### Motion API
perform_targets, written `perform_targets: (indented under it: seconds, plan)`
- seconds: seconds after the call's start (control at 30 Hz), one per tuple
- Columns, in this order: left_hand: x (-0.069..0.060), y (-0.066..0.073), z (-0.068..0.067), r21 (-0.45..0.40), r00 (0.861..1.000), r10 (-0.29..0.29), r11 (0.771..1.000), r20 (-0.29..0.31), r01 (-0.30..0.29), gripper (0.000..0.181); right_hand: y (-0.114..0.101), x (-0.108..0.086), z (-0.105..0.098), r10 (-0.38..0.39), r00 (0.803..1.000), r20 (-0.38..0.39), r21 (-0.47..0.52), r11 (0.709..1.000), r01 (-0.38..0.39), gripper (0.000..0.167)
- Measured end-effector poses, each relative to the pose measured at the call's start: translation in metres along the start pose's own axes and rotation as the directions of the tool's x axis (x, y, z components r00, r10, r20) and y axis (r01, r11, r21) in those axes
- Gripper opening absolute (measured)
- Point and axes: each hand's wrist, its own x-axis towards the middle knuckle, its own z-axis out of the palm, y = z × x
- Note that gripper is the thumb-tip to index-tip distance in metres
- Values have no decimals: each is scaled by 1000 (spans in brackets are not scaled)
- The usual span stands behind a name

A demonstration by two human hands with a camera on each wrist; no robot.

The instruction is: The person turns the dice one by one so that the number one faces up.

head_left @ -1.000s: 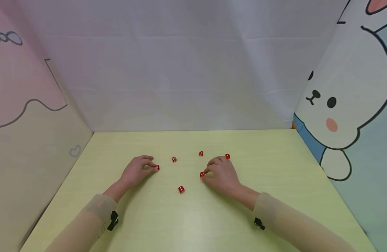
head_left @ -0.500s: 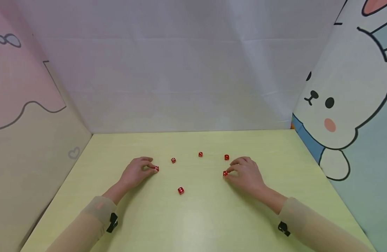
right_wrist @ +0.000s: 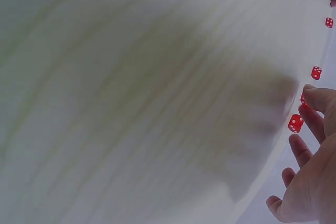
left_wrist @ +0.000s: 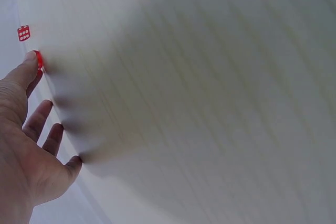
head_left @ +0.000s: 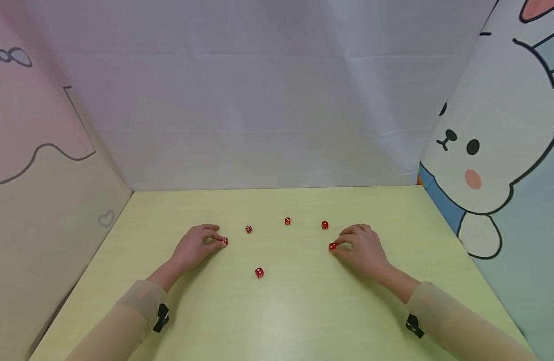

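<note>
My left hand (head_left: 196,248) pinches a red die (head_left: 224,241) between thumb and forefinger at the table's left side. The left wrist view shows that die (left_wrist: 39,60) partly covered by the thumb, with the other fingertips at the tabletop. On the right, my right hand (head_left: 362,250) pinches another red die (head_left: 332,246), mostly hidden by fingers in the right wrist view. Just behind it lies a die (head_left: 325,225), apart from the fingers in the head view. Two more dice sit farther back, one left (head_left: 248,229) and one central (head_left: 288,220). A single die (head_left: 259,272) lies nearer the front.
Everything rests on a pale yellow wooden table (head_left: 277,316). A white sheet (head_left: 267,110) rises behind its back edge. Side panels with cartoon drawings flank it, pink and cream (head_left: 42,220) at left, blue and white (head_left: 529,240) at right.
My right hand has slid to the right with its die, from the table's middle to in front of the back right die. The left hand stays in place with its die.
</note>
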Motion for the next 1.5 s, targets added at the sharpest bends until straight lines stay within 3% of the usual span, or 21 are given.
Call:
perform_targets:
  seconds: [0.43,0.83,1.5]
  plan:
    - [2,0,0,5,1000,19,1000,-20,-18,14,1,4,6,-1,1000,13,23,1000,1,13]
    - [2,0,-1,7,1000,-9,1000,1,9,15,1,4,9,13,1000,8,34,999,-13,12]
    - [0,2,-2,16,1000,-2,1000,6,2,11,-1,4,2,2,1000,19,-17,1000,-2,16]
